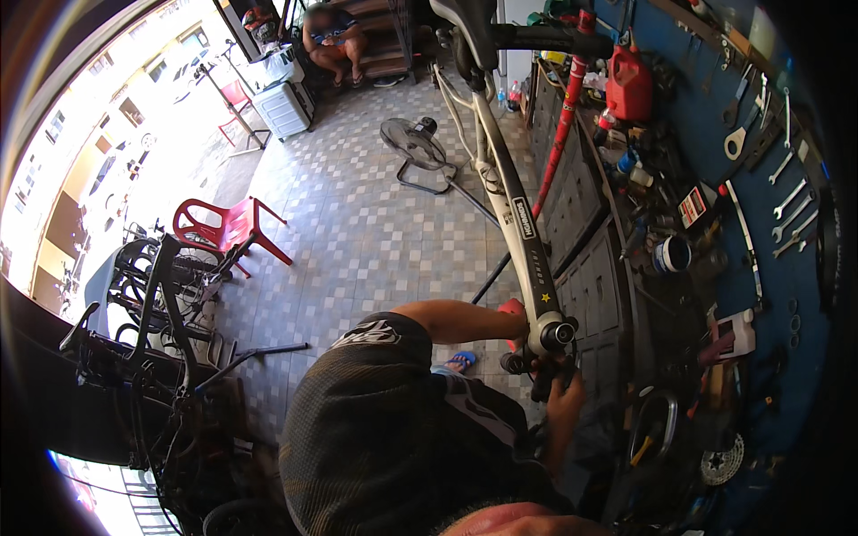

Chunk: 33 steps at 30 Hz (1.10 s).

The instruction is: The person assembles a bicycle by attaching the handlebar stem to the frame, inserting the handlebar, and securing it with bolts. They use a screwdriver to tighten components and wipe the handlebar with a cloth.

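Partly, the bike (pixel 512 192) hides the left hand (pixel 514 313); I can't tell either hand's grip.

- Head view: a wide fisheye on the person's head, looking down at the bicycle frame (pixel 502 183) from above its near end.
- It faces along the frame, toward the saddle (pixel 469 29) at its far end.
- Close to the lens: the shirt (pixel 366 429), left of the frame's near end.
- Its wide, curved span runs from the street (pixel 55 170) far left of the frame to the blue wall (pixel 702 85) right of it.
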Tool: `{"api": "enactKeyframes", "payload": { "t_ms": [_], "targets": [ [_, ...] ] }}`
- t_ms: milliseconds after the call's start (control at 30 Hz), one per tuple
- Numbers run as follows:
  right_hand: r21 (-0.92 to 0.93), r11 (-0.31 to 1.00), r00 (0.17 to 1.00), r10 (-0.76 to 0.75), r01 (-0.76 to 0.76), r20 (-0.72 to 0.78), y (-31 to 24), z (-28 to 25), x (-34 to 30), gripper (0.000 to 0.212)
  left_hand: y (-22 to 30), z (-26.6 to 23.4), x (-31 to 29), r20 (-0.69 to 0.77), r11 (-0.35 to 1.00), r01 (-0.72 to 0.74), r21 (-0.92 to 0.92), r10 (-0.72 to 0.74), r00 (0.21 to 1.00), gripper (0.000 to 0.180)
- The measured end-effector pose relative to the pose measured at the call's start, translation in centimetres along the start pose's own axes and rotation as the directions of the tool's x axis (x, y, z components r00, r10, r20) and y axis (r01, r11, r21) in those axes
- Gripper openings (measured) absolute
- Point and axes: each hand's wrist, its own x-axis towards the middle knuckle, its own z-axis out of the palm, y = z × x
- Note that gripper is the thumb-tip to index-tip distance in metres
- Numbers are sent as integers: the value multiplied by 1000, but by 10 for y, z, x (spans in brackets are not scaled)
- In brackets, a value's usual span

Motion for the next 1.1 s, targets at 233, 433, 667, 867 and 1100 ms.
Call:
{"api": "enactKeyframes", "payload": {
  "t_ms": [233, 433, 667, 867, 1100],
  "targets": [
    [221, 942, 967, 245, -253, 66, 32, -53, -31, 41, -14, 5, 12, 17, 997, -13, -72, 14, 1000, 29],
    [-45, 825, 654, 412, -563, -635, 36, -171, -87, 71, -13, 9, -7, -4, 970, -14, -244, 13, 1000, 30],
    [33, 808, 181, 171, -589, -969, 4, -332, -177, 75, 13, 18, -35, 208, 979, -48, -196, 89, 974, 49],
    [74, 780, -108, 8, -621, -994, 7, -431, -262, 72, 22, 6, -35, 86, 965, 97, -242, -78, 993, 46],
    [-149, -116, 130, 153, -982, -980, 95, -404, -274, 64, 26, 57, -30, -103, 988, 81, -133, -95, 990, 34]
  ]
}}
